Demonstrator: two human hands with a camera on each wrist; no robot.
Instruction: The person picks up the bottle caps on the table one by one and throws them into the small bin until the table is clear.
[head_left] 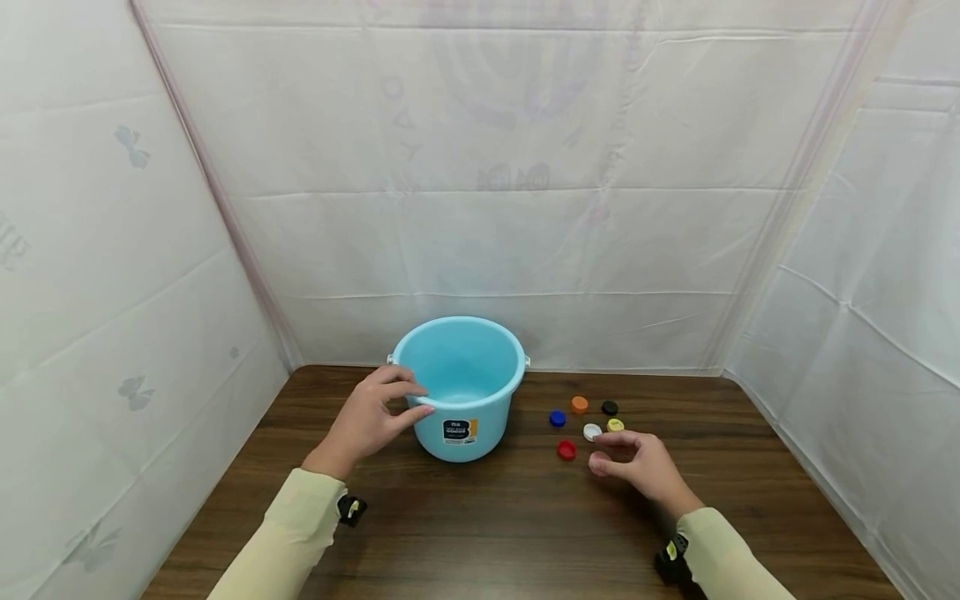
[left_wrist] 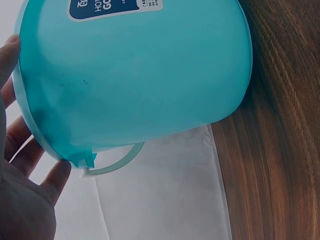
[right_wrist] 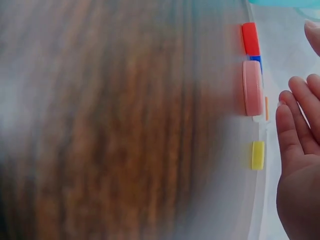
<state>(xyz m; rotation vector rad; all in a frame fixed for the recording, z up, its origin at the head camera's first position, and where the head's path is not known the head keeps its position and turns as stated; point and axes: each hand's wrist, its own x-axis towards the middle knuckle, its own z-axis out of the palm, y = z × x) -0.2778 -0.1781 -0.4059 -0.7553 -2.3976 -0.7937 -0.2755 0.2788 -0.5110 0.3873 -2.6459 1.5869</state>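
A light blue bucket (head_left: 495,423) stands upright on the table, a dark label on its front. At its near left rim, my left hand (head_left: 373,415) holds the edge, fingers over the rim and thumb on the outer side. My right hand (head_left: 651,471) hovers over a pink bottle cap (right_wrist: 253,88), its fingers loosely bent and apart from the cap. Around that lie a white cap (head_left: 592,432), a yellow cap (head_left: 615,425) and a red cap (head_left: 566,450). The hand hides part of the pink cap in the head view.
Farther back are a blue cap (head_left: 557,418), an orange cap (head_left: 580,404) and a black cap (head_left: 610,407). The brown wooden table (head_left: 465,533) is bounded by white sheeting (head_left: 487,242) behind and at both sides. A pale handle (left_wrist: 117,164) hangs beside the bucket.
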